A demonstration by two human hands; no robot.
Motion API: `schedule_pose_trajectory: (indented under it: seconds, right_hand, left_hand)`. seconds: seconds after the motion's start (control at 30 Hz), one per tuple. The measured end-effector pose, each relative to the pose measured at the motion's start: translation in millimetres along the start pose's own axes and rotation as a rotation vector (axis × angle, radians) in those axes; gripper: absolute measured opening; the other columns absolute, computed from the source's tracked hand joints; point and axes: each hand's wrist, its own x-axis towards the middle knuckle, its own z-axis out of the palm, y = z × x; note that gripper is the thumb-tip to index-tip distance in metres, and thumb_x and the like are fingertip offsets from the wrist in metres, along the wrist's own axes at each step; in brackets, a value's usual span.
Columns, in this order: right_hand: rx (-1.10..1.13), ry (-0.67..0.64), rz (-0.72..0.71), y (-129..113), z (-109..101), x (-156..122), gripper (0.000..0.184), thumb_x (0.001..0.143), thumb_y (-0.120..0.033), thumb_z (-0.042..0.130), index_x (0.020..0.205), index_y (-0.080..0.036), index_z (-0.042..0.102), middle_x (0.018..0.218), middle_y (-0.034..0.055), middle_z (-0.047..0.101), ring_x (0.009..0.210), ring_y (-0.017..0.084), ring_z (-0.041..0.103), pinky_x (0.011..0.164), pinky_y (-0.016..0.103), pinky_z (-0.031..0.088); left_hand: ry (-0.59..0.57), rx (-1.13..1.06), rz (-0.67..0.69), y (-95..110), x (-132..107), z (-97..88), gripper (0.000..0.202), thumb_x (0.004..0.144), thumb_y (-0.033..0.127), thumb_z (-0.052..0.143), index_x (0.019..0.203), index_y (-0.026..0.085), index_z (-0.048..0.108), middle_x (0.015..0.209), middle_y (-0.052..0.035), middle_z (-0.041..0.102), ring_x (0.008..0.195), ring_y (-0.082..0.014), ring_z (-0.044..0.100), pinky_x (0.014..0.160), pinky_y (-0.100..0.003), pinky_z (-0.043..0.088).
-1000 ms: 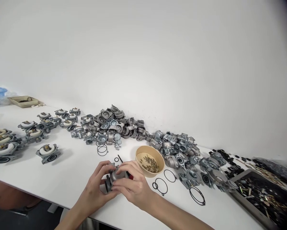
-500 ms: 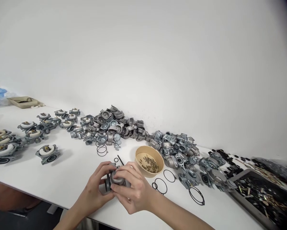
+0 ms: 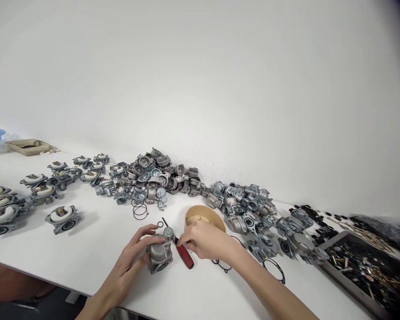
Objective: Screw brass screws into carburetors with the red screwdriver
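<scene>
My left hand (image 3: 133,258) is closed round the side of a grey metal carburetor (image 3: 159,253), which rests on the white table with its rounded bowl cover up. Beside it lies a screwdriver (image 3: 185,255) with a red handle and a thin dark shaft. My right hand (image 3: 201,240) is at the near rim of a tan bowl (image 3: 204,211), its fingers curled and pointing left, close to the screwdriver's handle. Whatever those fingertips hold, if anything, is hidden. Most of the bowl's inside is covered by this hand. A small black O-ring (image 3: 160,224) lies behind the carburetor.
Carburetor bodies with white floats (image 3: 62,214) stand at left. Metal float bowls (image 3: 153,171) are heaped at the wall, more carburetors (image 3: 249,204) to their right. Black gaskets (image 3: 140,210) lie nearby. A tray of small parts (image 3: 340,284) sits at right, a shallow tray (image 3: 28,149) far left.
My right hand has left the carburetor and moved right to the bowl. The carburetor is now down on the table in my left hand, and the red screwdriver handle has come into sight.
</scene>
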Motion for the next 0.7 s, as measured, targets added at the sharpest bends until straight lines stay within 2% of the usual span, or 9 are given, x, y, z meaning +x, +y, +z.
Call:
schedule_pose_trajectory:
  seconds: [0.07, 0.13, 0.2, 0.27, 0.37, 0.47, 0.57, 0.7]
  right_hand:
    - [-0.015, -0.110, -0.022, -8.4, -1.9, -0.9, 0.041, 0.074, 0.009, 0.072, 0.068, -0.031, 0.080, 0.060, -0.0071, 0.069, 0.064, 0.013, 0.060, 0.054, 0.025, 0.033]
    - [-0.067, -0.202, 0.003, -17.1, -3.9, -0.9, 0.040, 0.074, 0.009, 0.073, 0.067, -0.029, 0.080, 0.069, -0.0047, 0.073, 0.063, 0.013, 0.060, 0.052, 0.028, 0.028]
    - [-0.123, -0.231, 0.036, -24.5, -4.2, -0.5, 0.034, 0.076, 0.006, 0.076, 0.070, -0.027, 0.081, 0.078, -0.0006, 0.075, 0.061, 0.014, 0.060, 0.050, 0.031, 0.024]
    - [-0.178, -0.232, 0.038, -30.3, -1.6, 0.0, 0.028, 0.079, 0.001, 0.079, 0.074, -0.026, 0.083, 0.083, 0.0032, 0.075, 0.062, 0.016, 0.062, 0.051, 0.032, 0.024]
    - [-0.276, -0.254, 0.005, -35.7, 6.1, 1.1, 0.018, 0.083, -0.006, 0.082, 0.084, -0.024, 0.085, 0.087, 0.0070, 0.076, 0.072, 0.021, 0.069, 0.053, 0.031, 0.030]
    - [-0.307, -0.267, -0.031, -35.1, 11.8, 1.7, 0.010, 0.086, -0.013, 0.084, 0.084, -0.023, 0.084, 0.090, 0.0077, 0.076, 0.085, 0.025, 0.072, 0.060, 0.032, 0.041]
    - [-0.293, -0.243, -0.081, -27.9, 11.7, 1.0, 0.014, 0.087, -0.011, 0.080, 0.089, -0.024, 0.084, 0.097, 0.0061, 0.075, 0.092, 0.025, 0.072, 0.070, 0.033, 0.048]
    - [-0.183, -0.119, -0.152, -15.2, 2.7, -1.9, 0.020, 0.090, -0.005, 0.072, 0.096, -0.023, 0.080, 0.099, 0.0038, 0.073, 0.090, 0.020, 0.070, 0.078, 0.032, 0.052]
  left_hand:
    - [0.004, 0.054, -0.004, 1.3, 0.2, 2.8, 0.039, 0.108, 0.051, 0.048, 0.137, 0.038, 0.071, 0.160, -0.0099, 0.052, 0.148, -0.0395, 0.052, 0.118, -0.056, 0.050]
    - [0.007, 0.110, 0.009, 2.8, 1.3, 5.3, 0.037, 0.101, 0.046, 0.065, 0.137, 0.039, 0.070, 0.158, -0.0100, 0.053, 0.144, -0.0386, 0.056, 0.115, -0.051, 0.053]
    - [0.018, 0.140, 0.039, 3.6, 3.0, 7.2, 0.043, 0.094, 0.038, 0.076, 0.136, 0.039, 0.070, 0.153, -0.0096, 0.056, 0.141, -0.0364, 0.059, 0.113, -0.046, 0.055]
    - [0.038, 0.149, 0.059, 3.5, 4.8, 8.5, 0.043, 0.092, 0.031, 0.079, 0.134, 0.039, 0.070, 0.146, -0.0084, 0.060, 0.137, -0.0330, 0.062, 0.113, -0.043, 0.055]
    - [0.052, 0.150, 0.063, 3.0, 6.3, 9.2, 0.039, 0.093, 0.028, 0.078, 0.130, 0.039, 0.072, 0.137, -0.0072, 0.064, 0.129, -0.0298, 0.068, 0.109, -0.040, 0.057]
    - [0.046, 0.121, 0.052, 4.4, 6.3, 8.9, 0.038, 0.093, 0.029, 0.078, 0.130, 0.038, 0.073, 0.135, -0.0073, 0.064, 0.124, -0.0292, 0.069, 0.105, -0.039, 0.061]
    - [0.021, 0.051, 0.026, 7.1, 6.5, 9.0, 0.042, 0.095, 0.027, 0.076, 0.135, 0.037, 0.068, 0.136, -0.0082, 0.063, 0.123, -0.0288, 0.068, 0.099, -0.037, 0.065]
    - [0.037, 0.008, 0.032, 9.3, 8.0, 10.7, 0.042, 0.093, 0.023, 0.076, 0.132, 0.035, 0.068, 0.134, -0.0082, 0.065, 0.122, -0.0280, 0.069, 0.097, -0.037, 0.067]
